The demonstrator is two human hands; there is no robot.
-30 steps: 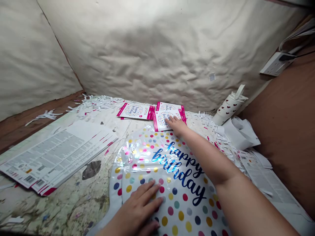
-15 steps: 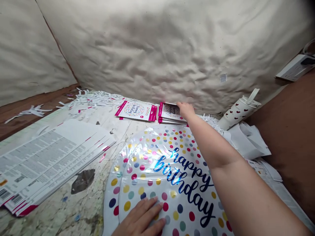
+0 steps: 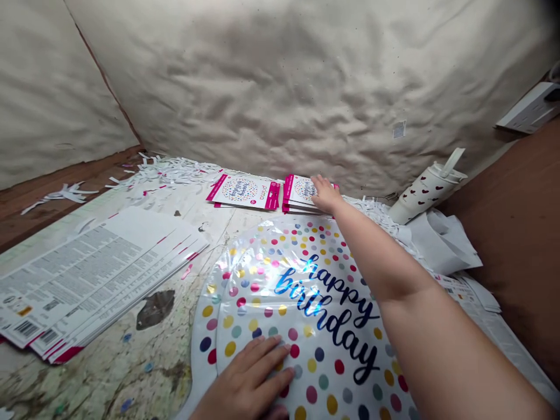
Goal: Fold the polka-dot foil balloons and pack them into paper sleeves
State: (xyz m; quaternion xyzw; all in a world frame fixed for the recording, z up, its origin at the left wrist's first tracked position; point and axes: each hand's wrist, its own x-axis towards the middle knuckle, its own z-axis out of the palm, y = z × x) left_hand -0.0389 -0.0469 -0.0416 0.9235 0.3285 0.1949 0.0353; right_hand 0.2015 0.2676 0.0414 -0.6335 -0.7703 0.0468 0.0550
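White foil balloons (image 3: 262, 274) with coloured dots and blue "happy birthday" lettering lie flat and overlapping in front of me. My left hand (image 3: 251, 379) rests on them at the lower edge of the view, its fingers stretched out. Beyond the balloons, my right hand (image 3: 324, 195) lies with fingers spread on the right-hand pile of pink-and-white printed packets (image 3: 301, 189). Part of the top packet is hidden under it. A similar pile of packets (image 3: 245, 192) sits just to the left, untouched.
Fanned printed sheets (image 3: 96, 268) cover the left of the worn table (image 3: 175, 326). White paper strips (image 3: 175, 172) line the back. A tumbler with hearts (image 3: 426, 192) leans at the right, beside crumpled white paper (image 3: 444, 242). A power socket (image 3: 527, 111) is further right.
My right hand has gone from gripping the edge of a slightly raised packet to lying spread on the pile, with that packet flatter. The left hand stays on the balloons.
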